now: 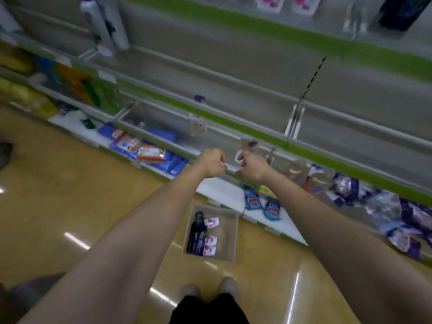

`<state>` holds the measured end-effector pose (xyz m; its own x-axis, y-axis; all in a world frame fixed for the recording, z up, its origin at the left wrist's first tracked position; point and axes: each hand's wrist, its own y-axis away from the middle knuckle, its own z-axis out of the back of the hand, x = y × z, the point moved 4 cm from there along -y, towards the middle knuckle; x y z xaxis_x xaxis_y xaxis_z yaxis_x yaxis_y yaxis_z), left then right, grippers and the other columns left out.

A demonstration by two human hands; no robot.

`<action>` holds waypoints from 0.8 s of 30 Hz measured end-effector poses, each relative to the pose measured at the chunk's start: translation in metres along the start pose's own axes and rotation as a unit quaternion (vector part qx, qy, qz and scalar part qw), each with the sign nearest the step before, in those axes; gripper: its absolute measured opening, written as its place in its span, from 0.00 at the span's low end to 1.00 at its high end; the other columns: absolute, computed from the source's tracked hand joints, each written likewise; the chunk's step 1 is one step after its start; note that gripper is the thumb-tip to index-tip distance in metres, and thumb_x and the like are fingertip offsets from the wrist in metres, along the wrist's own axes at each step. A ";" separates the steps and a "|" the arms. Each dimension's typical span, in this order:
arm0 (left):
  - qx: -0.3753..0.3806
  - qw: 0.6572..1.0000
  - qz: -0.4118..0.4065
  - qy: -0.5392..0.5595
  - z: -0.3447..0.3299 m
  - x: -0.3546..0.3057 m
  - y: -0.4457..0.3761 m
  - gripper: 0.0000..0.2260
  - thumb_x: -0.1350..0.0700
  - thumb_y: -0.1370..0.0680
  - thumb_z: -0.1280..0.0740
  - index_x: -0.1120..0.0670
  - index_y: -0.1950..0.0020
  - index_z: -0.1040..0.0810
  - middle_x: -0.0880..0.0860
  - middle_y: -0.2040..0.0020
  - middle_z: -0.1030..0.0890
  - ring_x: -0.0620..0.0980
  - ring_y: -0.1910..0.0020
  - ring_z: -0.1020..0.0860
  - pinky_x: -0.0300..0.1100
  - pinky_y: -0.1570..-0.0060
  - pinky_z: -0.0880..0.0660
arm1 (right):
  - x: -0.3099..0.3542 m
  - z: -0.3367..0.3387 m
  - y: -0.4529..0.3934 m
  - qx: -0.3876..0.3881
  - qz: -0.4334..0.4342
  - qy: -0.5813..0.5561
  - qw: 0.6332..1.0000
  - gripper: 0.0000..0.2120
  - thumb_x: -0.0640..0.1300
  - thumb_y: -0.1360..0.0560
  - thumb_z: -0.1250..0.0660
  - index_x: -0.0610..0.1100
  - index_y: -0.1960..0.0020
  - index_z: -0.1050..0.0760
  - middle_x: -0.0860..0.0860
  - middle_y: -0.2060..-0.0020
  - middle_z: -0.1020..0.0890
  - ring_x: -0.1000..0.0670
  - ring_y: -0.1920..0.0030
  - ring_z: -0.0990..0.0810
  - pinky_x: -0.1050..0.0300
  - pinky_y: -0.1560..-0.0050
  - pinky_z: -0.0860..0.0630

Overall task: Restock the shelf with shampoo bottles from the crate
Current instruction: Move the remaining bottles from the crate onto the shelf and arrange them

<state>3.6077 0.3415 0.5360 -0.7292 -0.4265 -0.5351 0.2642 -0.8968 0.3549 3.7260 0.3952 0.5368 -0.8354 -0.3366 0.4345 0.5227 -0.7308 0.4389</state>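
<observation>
The shelf (233, 90) runs across the view in grey tiers with green edge strips, most of the middle tiers bare. On the floor (70, 195) below stands the crate (233, 235), near the person's feet, holding a dark bottle (197, 232) and several white-and-pink bottles (210, 240). Both arms reach out to a lower shelf edge. The left hand (211, 166) has its fingers curled; the blur hides whether it pinches anything. The right hand (251, 166) is curled around something small and white, too blurred to identify.
</observation>
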 end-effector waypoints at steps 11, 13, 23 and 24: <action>0.102 0.982 0.157 -0.033 -0.161 0.141 0.006 0.16 0.56 0.25 0.34 0.59 0.38 0.25 0.62 0.38 0.29 0.60 0.39 0.27 0.47 0.36 0.30 | -0.068 -0.192 -0.044 0.172 0.036 0.067 0.982 0.27 0.41 0.24 0.34 0.39 0.29 0.39 0.39 0.33 0.33 0.40 0.36 0.29 0.53 0.40 0.30; 0.127 0.975 0.181 -0.027 -0.196 0.170 0.008 0.16 0.57 0.24 0.35 0.59 0.38 0.26 0.61 0.39 0.30 0.60 0.40 0.27 0.48 0.38 0.29 | -0.085 -0.227 -0.051 0.193 0.033 0.064 0.979 0.27 0.41 0.24 0.35 0.39 0.28 0.39 0.39 0.33 0.32 0.41 0.37 0.27 0.54 0.43 0.29; 0.183 0.956 0.227 0.014 -0.391 0.304 -0.043 0.14 0.58 0.23 0.38 0.61 0.39 0.27 0.61 0.39 0.28 0.58 0.41 0.26 0.46 0.42 0.28 | -0.193 -0.430 -0.137 0.225 -0.016 0.017 0.974 0.25 0.41 0.24 0.35 0.38 0.30 0.38 0.39 0.35 0.32 0.41 0.37 0.29 0.55 0.44 0.31; 0.189 0.954 0.233 0.019 -0.413 0.317 -0.055 0.13 0.58 0.23 0.37 0.61 0.41 0.26 0.61 0.41 0.25 0.58 0.42 0.25 0.45 0.44 0.28 | -0.205 -0.453 -0.151 0.224 -0.014 0.018 0.974 0.24 0.41 0.24 0.35 0.38 0.30 0.38 0.39 0.35 0.31 0.41 0.37 0.29 0.55 0.44 0.31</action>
<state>3.6226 0.2072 0.0297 -0.5626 -0.7793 -0.2760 0.3033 -0.5051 0.8080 3.7415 0.3058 0.0251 -0.8519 -0.3459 0.3931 0.5142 -0.4108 0.7529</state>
